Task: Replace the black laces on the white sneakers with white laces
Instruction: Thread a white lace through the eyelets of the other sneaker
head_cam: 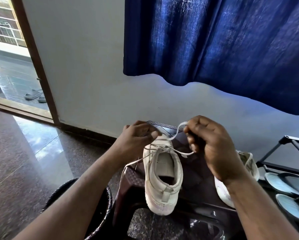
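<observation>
White lace already threaded through sneaker on table, tying stage now. My right hand pinches loop, left hand pinches other strand. Next: wrap, pull snug, I guess.

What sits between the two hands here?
Head view: between left hand and right hand, a curved stretch of white lace over the sneaker.

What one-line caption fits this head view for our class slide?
The left hand and right hand pinch a white lace over a white sneaker standing on a dark stool.
</observation>
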`<state>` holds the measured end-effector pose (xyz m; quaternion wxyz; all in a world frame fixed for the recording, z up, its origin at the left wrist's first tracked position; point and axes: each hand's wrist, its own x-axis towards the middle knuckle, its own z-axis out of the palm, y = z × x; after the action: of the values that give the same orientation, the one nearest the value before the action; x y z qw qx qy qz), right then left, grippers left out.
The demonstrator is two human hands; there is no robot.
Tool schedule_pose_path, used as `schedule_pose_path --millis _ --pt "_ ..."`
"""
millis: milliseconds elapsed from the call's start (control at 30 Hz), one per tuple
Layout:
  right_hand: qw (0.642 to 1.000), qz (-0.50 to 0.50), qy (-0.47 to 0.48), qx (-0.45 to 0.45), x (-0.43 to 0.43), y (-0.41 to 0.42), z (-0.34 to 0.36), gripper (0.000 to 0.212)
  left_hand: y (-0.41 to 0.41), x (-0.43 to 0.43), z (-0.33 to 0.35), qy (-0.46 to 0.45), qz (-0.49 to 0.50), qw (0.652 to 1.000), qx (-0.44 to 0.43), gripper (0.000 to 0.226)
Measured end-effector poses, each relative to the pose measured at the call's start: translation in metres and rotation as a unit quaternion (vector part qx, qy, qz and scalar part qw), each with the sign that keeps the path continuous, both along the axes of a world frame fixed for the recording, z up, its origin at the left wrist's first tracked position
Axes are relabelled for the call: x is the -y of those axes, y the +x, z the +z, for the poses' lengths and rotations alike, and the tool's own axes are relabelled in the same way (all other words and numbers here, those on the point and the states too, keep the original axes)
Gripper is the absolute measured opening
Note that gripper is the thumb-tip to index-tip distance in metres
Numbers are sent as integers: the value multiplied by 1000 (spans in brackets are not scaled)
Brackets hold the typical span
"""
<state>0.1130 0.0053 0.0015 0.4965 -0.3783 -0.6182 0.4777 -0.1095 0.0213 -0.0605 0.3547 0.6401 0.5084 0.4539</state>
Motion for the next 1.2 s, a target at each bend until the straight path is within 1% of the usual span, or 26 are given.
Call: schedule_pose_path --millis 33,100,167,233,267,300,367,400,433,467,500,567,633,667,700,767,800,833,900,933,967,1033,1100,1133,1167,1200 --pt "999 4 13 34 3 -5 -1 30 7 0 3 22 -23 999 29 29" --pt "998 11 24 65 7 -13 -3 30 20 -1 7 50 -71 994 69 35" --pt "997 10 27 72 9 -17 -4 31 30 0 8 72 -86 992 59 39" --pt "997 9 20 69 9 -16 -4 33 31 1 8 90 -52 994 36 38" --pt "998 8 14 67 8 -14 -3 33 27 0 9 103 -19 995 5 32" --pt "998 6 5 61 7 -12 -3 33 20 -1 9 120 26 991 -50 23" --pt "999 -2 -14 29 6 -7 -1 29 3 0 5 124 116 961 -219 10" --pt "1000 -7 -20 12 5 -4 0 27 -5 3 3 90 143 941 -294 8" --pt "1000 -12 -21 4 5 -2 1 26 -11 5 2 49 151 928 -338 10" --pt "1000 -16 -20 8 5 -1 1 26 -14 8 1 23 146 925 -349 14" --pt "999 -19 -19 18 5 -1 1 27 -14 10 0 23 132 933 -334 21" --pt "999 -14 -22 35 7 -5 -2 29 -6 15 7 72 74 969 -225 30" --pt "998 -2 -32 52 10 -12 -5 29 11 18 14 95 2 992 -86 24" --pt "997 3 -33 64 11 -15 -7 30 19 19 16 101 -26 993 -50 22" --pt "996 5 -34 77 11 -17 -7 31 25 19 17 113 -37 992 -43 19" --pt "996 2 -39 81 11 -17 -6 28 27 17 14 118 -14 990 -72 15" --pt "996 -1 -43 74 10 -15 -5 26 23 16 12 111 18 987 -112 12" --pt "997 -6 -45 65 10 -13 -4 24 16 14 9 105 58 977 -177 11" --pt "997 -17 -43 56 8 -7 -2 24 1 15 5 83 123 933 -326 12" --pt "997 -23 -40 56 8 -4 -2 24 -5 17 5 73 142 916 -367 15" --pt "997 -27 -39 57 7 -3 -3 24 -8 18 5 72 156 909 -379 18" --pt "997 -27 -50 51 7 -3 -6 23 -8 20 9 99 160 918 -348 25" --pt "996 -16 -63 56 6 -7 -12 21 0 24 12 126 121 949 -261 40" --pt "996 -7 -63 67 6 -10 -15 21 6 26 14 138 92 960 -227 44" --pt "995 5 -62 79 6 -13 -18 21 12 28 13 158 69 959 -223 41" --pt "994 17 -59 91 6 -15 -20 21 18 29 12 184 62 950 -245 36"
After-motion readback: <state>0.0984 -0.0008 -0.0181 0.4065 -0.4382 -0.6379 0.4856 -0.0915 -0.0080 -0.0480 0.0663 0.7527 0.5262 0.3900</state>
